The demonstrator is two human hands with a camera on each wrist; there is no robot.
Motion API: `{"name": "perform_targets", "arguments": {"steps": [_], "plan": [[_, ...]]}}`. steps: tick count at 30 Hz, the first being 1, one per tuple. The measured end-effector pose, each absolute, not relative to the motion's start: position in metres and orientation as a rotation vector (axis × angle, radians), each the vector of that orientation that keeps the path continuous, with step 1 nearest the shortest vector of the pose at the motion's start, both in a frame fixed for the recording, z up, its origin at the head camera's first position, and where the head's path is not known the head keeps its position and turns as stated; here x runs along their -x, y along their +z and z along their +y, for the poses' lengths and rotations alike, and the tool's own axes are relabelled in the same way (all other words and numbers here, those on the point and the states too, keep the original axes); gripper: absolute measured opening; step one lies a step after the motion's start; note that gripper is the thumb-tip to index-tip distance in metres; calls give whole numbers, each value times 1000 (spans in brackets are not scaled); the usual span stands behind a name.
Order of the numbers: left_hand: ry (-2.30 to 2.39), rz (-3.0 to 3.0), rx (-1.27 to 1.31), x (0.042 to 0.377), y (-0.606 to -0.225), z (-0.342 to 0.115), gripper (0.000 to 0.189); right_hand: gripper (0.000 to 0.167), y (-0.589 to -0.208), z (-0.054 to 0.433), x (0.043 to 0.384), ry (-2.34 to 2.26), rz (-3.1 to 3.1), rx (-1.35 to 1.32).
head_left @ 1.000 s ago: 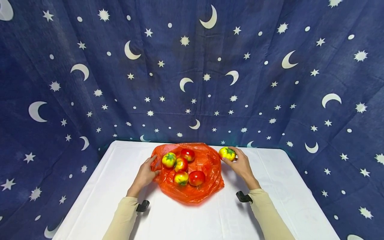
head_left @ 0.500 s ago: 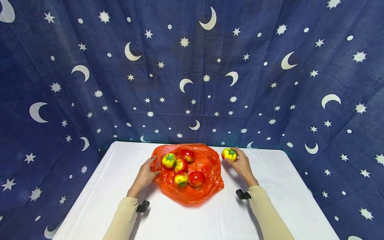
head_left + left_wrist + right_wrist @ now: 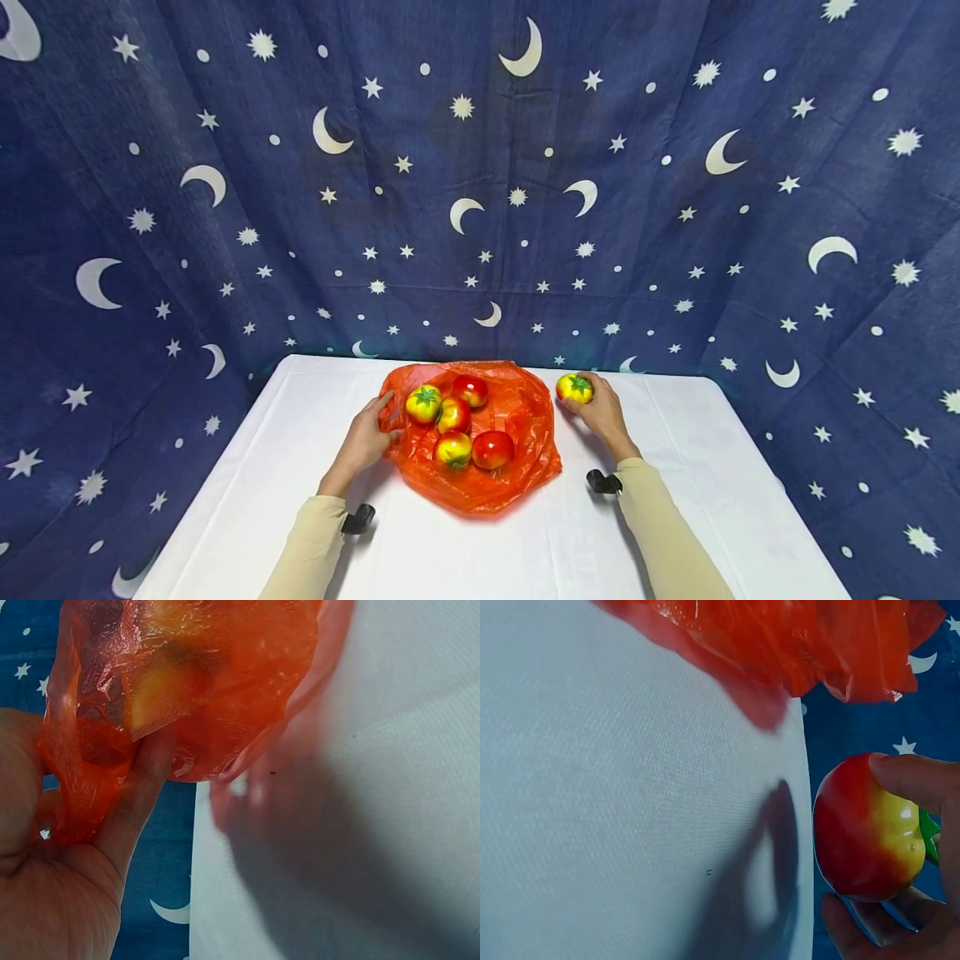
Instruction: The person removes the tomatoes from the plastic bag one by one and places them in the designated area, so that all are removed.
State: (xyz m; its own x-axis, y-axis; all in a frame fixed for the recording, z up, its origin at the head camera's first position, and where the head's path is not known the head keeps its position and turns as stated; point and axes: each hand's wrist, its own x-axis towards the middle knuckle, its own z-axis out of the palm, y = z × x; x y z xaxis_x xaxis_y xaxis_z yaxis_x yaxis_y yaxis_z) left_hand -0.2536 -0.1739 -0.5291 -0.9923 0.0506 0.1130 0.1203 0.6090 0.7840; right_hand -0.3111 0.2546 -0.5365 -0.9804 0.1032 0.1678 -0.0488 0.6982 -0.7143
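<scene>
My right hand [image 3: 602, 412] grips a red-and-yellow tomato [image 3: 574, 389] with a green leafy top, just right of the bag. In the right wrist view, the thumb lies on the upper side of that tomato [image 3: 862, 832] and the fingers curl beneath. A thin red plastic bag [image 3: 525, 467] lies spread on the table. Several glossy tomatoes rest on it, among them a yellow one [image 3: 423, 403] and a red one [image 3: 492, 450]. My left hand [image 3: 365, 437] holds the bag's left edge; in the left wrist view, crumpled bag film [image 3: 90, 780] sits between thumb and fingers.
A white cloth covers the table [image 3: 480, 558]. Behind it hangs a dark blue curtain [image 3: 420, 217] with moons and stars. Black wrist mounts [image 3: 358, 519] stick out inward from both sleeves, low over the tabletop.
My right hand has shifted slightly right, away from the bag, with the tomato in its grip. The left hand and the tomatoes on the bag stay where they were.
</scene>
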Motion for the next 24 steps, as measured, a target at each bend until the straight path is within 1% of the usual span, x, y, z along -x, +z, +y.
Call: {"name": "perform_targets", "arguments": {"steps": [11, 24], "plan": [[-1318, -2751, 159, 252, -530, -175, 76, 67, -550, 256, 316, 1118, -2738, 73], [-1316, -2751, 146, 254, -532, -176, 75, 73, -547, 257, 320, 1131, -2794, 78]]}}
